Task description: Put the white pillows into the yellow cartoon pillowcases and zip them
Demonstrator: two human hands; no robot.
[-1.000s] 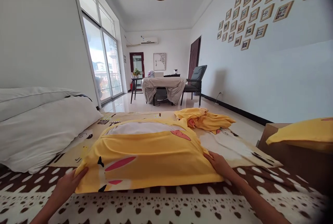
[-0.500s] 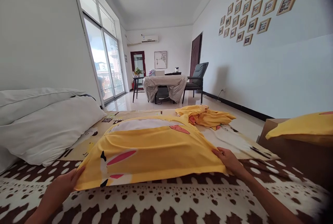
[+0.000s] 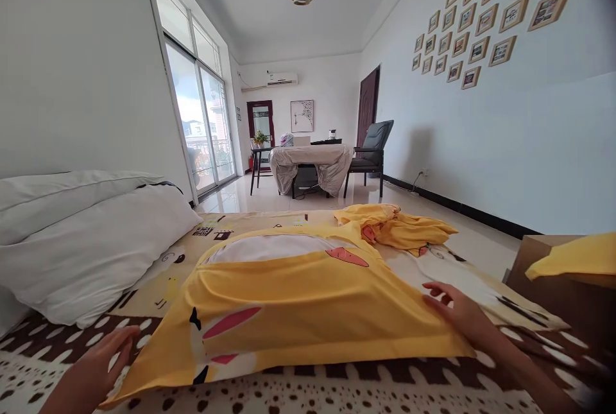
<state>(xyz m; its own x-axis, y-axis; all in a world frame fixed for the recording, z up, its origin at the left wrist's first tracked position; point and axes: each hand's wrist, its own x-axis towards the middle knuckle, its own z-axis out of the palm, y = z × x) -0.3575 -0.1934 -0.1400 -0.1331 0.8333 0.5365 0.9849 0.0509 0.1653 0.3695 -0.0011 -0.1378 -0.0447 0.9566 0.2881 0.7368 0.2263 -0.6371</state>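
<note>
A yellow pillowcase [image 3: 308,298] with pink and white cartoon patches lies spread on the bed, and a white pillow [image 3: 269,248] shows through its far opening. My left hand [image 3: 99,362] is just beside the near left corner of the cloth, fingers apart and holding nothing. At the right edge, my right hand [image 3: 455,311] rests against the fabric with its fingers parted and no grip on it.
White pillows [image 3: 96,241] are piled at the left. Crumpled yellow cloth [image 3: 394,228] lies at the bed's far side. A brown box [image 3: 543,266] at the right bears another yellow cloth [image 3: 577,257]. Beyond stand a covered table [image 3: 310,156] and a dark chair [image 3: 375,147].
Both hands have let go of the pillowcase. Its near edge now lies lower in the view, flat on the blanket. My left hand has moved left and down, my right hand slightly right.
</note>
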